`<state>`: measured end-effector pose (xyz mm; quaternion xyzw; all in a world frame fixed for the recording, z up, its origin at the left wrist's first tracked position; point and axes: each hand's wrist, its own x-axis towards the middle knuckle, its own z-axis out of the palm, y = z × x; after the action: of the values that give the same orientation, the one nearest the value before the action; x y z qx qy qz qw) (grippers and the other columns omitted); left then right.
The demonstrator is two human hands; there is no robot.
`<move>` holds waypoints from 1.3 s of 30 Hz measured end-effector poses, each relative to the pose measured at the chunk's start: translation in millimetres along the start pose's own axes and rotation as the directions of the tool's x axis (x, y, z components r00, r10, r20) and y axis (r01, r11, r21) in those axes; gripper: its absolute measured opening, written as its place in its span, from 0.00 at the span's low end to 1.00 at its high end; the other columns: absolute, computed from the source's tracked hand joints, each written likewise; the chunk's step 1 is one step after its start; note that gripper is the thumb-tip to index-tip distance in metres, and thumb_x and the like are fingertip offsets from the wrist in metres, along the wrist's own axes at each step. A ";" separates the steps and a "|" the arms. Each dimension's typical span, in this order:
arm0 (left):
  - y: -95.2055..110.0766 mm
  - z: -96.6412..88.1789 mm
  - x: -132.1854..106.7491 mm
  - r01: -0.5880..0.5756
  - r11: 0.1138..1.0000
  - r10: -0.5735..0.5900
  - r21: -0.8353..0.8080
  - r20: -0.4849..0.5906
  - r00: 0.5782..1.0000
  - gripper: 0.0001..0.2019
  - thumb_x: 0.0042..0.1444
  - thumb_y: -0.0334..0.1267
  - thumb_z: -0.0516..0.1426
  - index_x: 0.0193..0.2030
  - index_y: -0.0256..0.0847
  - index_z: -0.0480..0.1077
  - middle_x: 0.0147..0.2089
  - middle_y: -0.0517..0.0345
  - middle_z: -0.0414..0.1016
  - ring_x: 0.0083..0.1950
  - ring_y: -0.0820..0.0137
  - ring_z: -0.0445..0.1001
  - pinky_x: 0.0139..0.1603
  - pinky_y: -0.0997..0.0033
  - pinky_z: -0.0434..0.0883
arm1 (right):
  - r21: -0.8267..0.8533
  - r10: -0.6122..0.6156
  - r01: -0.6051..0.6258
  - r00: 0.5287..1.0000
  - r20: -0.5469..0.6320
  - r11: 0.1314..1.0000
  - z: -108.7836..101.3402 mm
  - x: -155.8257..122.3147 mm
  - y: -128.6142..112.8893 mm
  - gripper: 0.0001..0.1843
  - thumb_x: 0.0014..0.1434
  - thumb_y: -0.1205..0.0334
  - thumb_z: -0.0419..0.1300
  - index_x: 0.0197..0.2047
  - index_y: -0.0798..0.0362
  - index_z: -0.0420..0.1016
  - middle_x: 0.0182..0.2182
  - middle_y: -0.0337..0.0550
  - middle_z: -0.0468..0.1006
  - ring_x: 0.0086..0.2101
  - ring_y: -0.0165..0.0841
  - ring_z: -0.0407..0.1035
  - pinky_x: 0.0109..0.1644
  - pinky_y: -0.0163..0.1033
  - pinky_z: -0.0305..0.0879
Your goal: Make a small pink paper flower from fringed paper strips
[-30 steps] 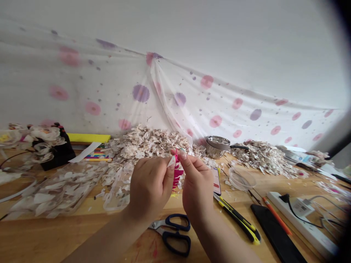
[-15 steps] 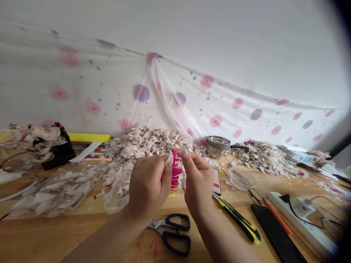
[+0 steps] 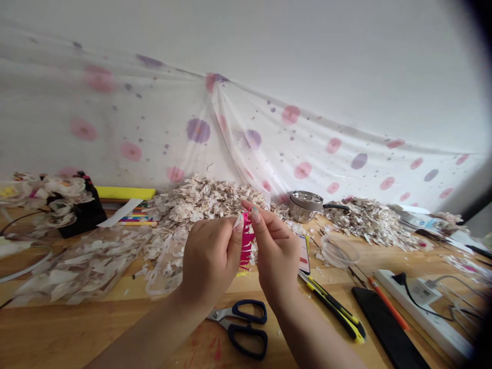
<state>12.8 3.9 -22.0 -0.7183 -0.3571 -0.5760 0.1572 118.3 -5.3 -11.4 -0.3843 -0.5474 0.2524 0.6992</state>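
Observation:
Between my two hands, above the table, hangs a bright pink fringed strip [image 3: 246, 247], cut into narrow tongues with yellow at its lower end. My left hand [image 3: 211, 251] is closed, its thumb and forefinger pinching the strip's upper left edge. My right hand [image 3: 277, 246] is closed too, thumb and forefinger pressed together on the top of the strip. The fingers hide part of its upper end. Below the hands, a pair of dark blue-handled scissors [image 3: 248, 328] lies on the wooden table [image 3: 154, 328].
Pale petal-like scraps [image 3: 203, 197] are heaped behind my hands, near a clear plastic box [image 3: 163, 274]. To the right lie a yellow-black utility knife [image 3: 334, 307], a black phone [image 3: 388, 328] and a white power strip [image 3: 426, 312]. A metal pot [image 3: 305, 207] stands further back.
My right forefinger has straightened a little across the top of the strip, and the right fingertips have shifted slightly left. My left hand has barely moved.

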 end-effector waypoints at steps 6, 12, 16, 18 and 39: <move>-0.9 -0.1 -0.2 0.005 1.000 -0.005 -0.011 -0.004 1.000 0.13 0.63 0.30 0.50 0.26 0.42 0.60 0.21 0.62 0.61 0.25 0.68 0.61 0.30 0.67 0.56 | 0.124 0.058 -0.054 0.998 -0.025 0.991 1.6 -0.5 0.8 0.06 0.56 0.57 0.64 0.34 0.46 0.82 0.44 0.41 0.82 0.49 0.38 0.74 0.58 0.47 0.64; -1.2 0.4 -1.0 -0.023 0.999 0.023 0.039 -0.002 1.000 0.13 0.63 0.29 0.51 0.26 0.41 0.61 0.21 0.61 0.62 0.25 0.67 0.62 0.31 0.65 0.56 | 0.203 0.167 -0.165 0.986 0.004 0.965 2.2 0.5 3.3 0.05 0.53 0.58 0.66 0.28 0.48 0.82 0.36 0.41 0.84 0.42 0.38 0.77 0.51 0.45 0.69; -1.6 0.7 -0.1 0.000 1.000 0.000 0.022 0.002 1.000 0.13 0.63 0.30 0.51 0.26 0.41 0.62 0.21 0.61 0.62 0.25 0.67 0.63 0.31 0.66 0.57 | 0.173 0.108 -0.103 0.994 -0.017 0.979 -0.4 1.4 0.7 0.05 0.55 0.59 0.65 0.30 0.48 0.82 0.38 0.41 0.84 0.43 0.36 0.76 0.52 0.44 0.68; -1.9 0.9 0.6 0.012 1.000 -0.012 0.006 -0.001 1.000 0.12 0.63 0.30 0.51 0.27 0.41 0.63 0.22 0.61 0.64 0.26 0.68 0.64 0.31 0.66 0.58 | 0.177 0.091 -0.084 0.995 -0.032 0.981 -1.8 2.6 -0.6 0.06 0.56 0.58 0.64 0.30 0.48 0.82 0.38 0.42 0.84 0.44 0.36 0.76 0.53 0.45 0.67; -5.4 4.7 -1.2 0.023 1.000 -0.023 0.006 0.013 1.000 0.11 0.63 0.31 0.50 0.29 0.39 0.65 0.22 0.59 0.66 0.26 0.67 0.65 0.31 0.66 0.60 | 0.053 0.125 -0.130 0.988 0.086 0.990 -0.3 7.4 6.9 0.07 0.54 0.55 0.65 0.34 0.47 0.83 0.43 0.43 0.83 0.48 0.39 0.74 0.57 0.47 0.65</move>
<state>12.3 10.2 -25.6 -0.7174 -0.3682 -0.5720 0.1503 121.0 4.3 -12.8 -0.3872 -0.5427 0.3282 0.6692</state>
